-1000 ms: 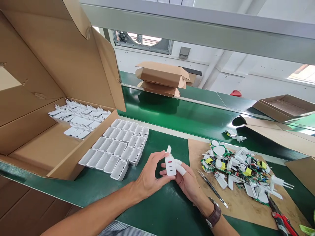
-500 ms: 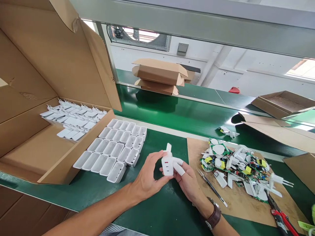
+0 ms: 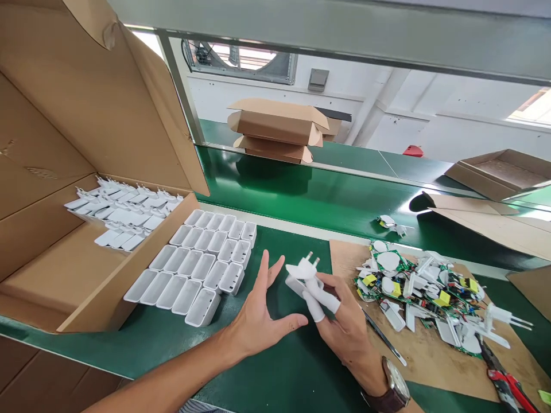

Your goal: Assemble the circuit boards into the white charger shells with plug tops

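Note:
My right hand (image 3: 344, 321), with white covers on two fingertips and a watch at the wrist, grips a white plug-in charger (image 3: 303, 275). Two metal pins stick up from the charger. Just left of it, my left hand (image 3: 262, 312) is spread, thumb and fingers apart, touching nothing. Rows of open white plastic housings (image 3: 184, 294) lie on the green table to the left of my hands. Right of my hands is a pile of green circuit boards and white parts (image 3: 413, 287). A pair of tweezers (image 3: 386, 339) lies beside the pile, partly behind my right hand.
A large open cardboard box (image 3: 129, 287) at left holds stacked white plug parts (image 3: 124, 212). Red-handled pliers (image 3: 503, 376) rest at the right on a cardboard sheet (image 3: 443, 376). Behind runs a green conveyor belt (image 3: 275, 189), with one loose part (image 3: 391, 225) on it.
My left hand has let go of the charger and opened. My right hand has turned the charger, so its pins now show instead of the face with the ports.

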Tool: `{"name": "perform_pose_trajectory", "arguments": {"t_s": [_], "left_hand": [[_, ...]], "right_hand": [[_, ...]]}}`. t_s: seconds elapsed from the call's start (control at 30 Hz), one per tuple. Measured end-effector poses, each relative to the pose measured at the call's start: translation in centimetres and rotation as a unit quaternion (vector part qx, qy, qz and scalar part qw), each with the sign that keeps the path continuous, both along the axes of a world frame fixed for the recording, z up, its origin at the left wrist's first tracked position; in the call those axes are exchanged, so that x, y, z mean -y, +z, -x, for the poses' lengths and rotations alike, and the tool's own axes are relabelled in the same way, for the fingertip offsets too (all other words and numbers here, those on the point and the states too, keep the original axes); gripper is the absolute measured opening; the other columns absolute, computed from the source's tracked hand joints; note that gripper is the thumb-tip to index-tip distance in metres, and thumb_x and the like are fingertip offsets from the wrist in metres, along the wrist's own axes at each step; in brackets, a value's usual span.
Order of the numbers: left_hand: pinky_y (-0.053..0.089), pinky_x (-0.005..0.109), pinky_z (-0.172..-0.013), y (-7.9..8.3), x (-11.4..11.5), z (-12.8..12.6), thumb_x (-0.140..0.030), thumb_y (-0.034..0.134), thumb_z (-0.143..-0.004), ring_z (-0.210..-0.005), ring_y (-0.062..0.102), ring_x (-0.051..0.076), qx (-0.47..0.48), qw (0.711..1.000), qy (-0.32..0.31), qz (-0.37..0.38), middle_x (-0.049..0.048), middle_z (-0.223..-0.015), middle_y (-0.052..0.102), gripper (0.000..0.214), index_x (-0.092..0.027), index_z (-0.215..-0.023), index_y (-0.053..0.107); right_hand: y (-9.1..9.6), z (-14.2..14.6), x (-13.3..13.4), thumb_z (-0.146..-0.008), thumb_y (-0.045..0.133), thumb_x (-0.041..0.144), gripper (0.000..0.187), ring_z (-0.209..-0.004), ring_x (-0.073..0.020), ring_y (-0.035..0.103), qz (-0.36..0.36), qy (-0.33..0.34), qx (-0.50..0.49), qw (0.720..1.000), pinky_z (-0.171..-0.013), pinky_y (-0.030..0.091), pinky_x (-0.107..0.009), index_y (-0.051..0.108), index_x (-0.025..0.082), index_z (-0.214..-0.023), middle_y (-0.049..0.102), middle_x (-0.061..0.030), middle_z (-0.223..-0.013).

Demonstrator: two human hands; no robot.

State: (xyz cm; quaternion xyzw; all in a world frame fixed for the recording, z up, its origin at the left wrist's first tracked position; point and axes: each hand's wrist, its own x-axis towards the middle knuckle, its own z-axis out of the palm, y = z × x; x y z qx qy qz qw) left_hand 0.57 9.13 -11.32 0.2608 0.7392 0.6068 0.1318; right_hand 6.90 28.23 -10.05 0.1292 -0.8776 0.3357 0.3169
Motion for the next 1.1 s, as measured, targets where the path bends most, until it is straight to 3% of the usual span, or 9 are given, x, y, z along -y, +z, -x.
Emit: {"name": "perform_pose_trajectory", "arguments": {"t_s": [0.17, 0.3, 0.4, 0.47, 0.53, 0.6, 0.67, 0.83, 1.1], "left_hand": [[0.03, 0.054, -0.127, 0.8, -0.3, -0.1, -0.04, 0.085, -0.08, -0.154, 0.038, 0.029, 0.066, 0.998, 0.001, 0.024, 0.0123, -0.165, 0.041, 0.13, -0.034, -0.163, -0.015], [0.037, 0.054, -0.123, 0.2, -0.6, -0.1, -0.032, 0.085, -0.078, -0.15, 0.045, 0.029, 0.025, 0.999, 0.004, 0.035, 0.0117, -0.159, 0.05, 0.13, -0.034, -0.163, -0.014], [0.043, 0.054, -0.118, -0.9, -0.7, 0.0, -0.028, 0.088, -0.074, -0.144, 0.052, 0.032, -0.048, 0.998, 0.008, 0.027, 0.0122, -0.155, 0.054, 0.133, -0.035, -0.163, -0.011], [0.046, 0.053, -0.115, -1.5, -0.8, 0.1, -0.025, 0.085, -0.077, -0.141, 0.054, 0.032, -0.112, 0.994, 0.016, 0.013, 0.0126, -0.154, 0.053, 0.125, -0.035, -0.164, -0.004], [0.05, 0.051, -0.11, -1.9, -0.8, 0.1, -0.021, 0.077, -0.084, -0.135, 0.059, 0.03, -0.178, 0.984, 0.027, -0.004, 0.0125, -0.149, 0.055, 0.108, -0.035, -0.164, 0.007], [0.054, 0.047, -0.104, -1.8, -0.9, 0.1, -0.017, 0.069, -0.089, -0.124, 0.064, 0.027, -0.23, 0.972, 0.035, -0.018, 0.012, -0.14, 0.06, 0.094, -0.033, -0.163, 0.014], [0.058, 0.044, -0.097, -1.5, -0.8, 0.1, -0.015, 0.066, -0.089, -0.114, 0.067, 0.025, -0.259, 0.965, 0.038, -0.033, 0.012, -0.135, 0.062, 0.091, -0.03, -0.163, 0.016], [0.058, 0.04, -0.091, -1.1, -0.8, 0.3, -0.014, 0.067, -0.089, -0.108, 0.065, 0.023, -0.283, 0.957, 0.038, -0.046, 0.0121, -0.134, 0.064, 0.091, -0.029, -0.163, 0.016], [0.057, 0.041, -0.093, -1.0, -0.8, 0.2, -0.015, 0.067, -0.091, -0.113, 0.064, 0.024, -0.279, 0.959, 0.02, -0.055, 0.0128, -0.137, 0.064, 0.089, -0.028, -0.163, 0.017]], "right_hand": [[-1.2, 0.2, -0.3, -0.097, 0.056, 0.009, 0.033, -0.098, -0.022, 0.072, -0.02, 0.035, 0.033, 0.999, -0.079, 0.065, -0.035, 0.064, 0.026, -0.124, 0.071, -0.0103, -0.112], [-1.7, 0.5, -0.1, -0.097, 0.058, 0.012, 0.031, -0.101, -0.0221, 0.072, 0.008, 0.028, 0.018, 0.999, -0.081, 0.065, -0.037, 0.066, 0.028, -0.123, 0.072, -0.0097, -0.112], [-1.6, 0.5, 0.3, -0.098, 0.061, 0.022, 0.023, -0.104, -0.0232, 0.073, 0.14, 0.016, 0.074, 0.987, -0.088, 0.064, -0.04, 0.068, 0.028, -0.12, 0.074, -0.0093, -0.114], [-1.4, 0.5, 0.6, -0.097, 0.066, 0.037, 0.022, -0.1, -0.0238, 0.074, 0.3, 0.009, 0.164, 0.94, -0.087, 0.065, -0.041, 0.067, 0.025, -0.116, 0.076, -0.0089, -0.11], [-1.2, 0.5, 0.9, -0.092, 0.07, 0.05, 0.034, -0.096, -0.0252, 0.075, 0.437, 0.026, 0.266, 0.859, -0.086, 0.065, -0.044, 0.067, 0.023, -0.111, 0.077, -0.0081, -0.103], [-0.9, 0.4, 1.3, -0.088, 0.074, 0.058, 0.041, -0.096, -0.0266, 0.075, 0.515, 0.065, 0.332, 0.788, -0.089, 0.063, -0.048, 0.068, 0.022, -0.107, 0.078, -0.007, -0.101], [-0.7, 0.4, 1.6, -0.084, 0.077, 0.059, 0.041, -0.099, -0.0271, 0.075, 0.557, 0.092, 0.351, 0.747, -0.094, 0.061, -0.049, 0.069, 0.023, -0.103, 0.077, -0.0055, -0.102], [-0.7, 0.4, 2.1, -0.084, 0.078, 0.052, 0.035, -0.102, -0.0272, 0.074, 0.587, 0.118, 0.365, 0.713, -0.097, 0.058, -0.048, 0.07, 0.025, -0.104, 0.077, -0.0045, -0.107], [-0.5, 0.6, 2.1, -0.085, 0.075, 0.052, 0.034, -0.101, -0.0276, 0.075, 0.581, 0.114, 0.385, 0.707, -0.097, 0.057, -0.046, 0.071, 0.025, -0.106, 0.077, -0.0051, -0.108]]}}
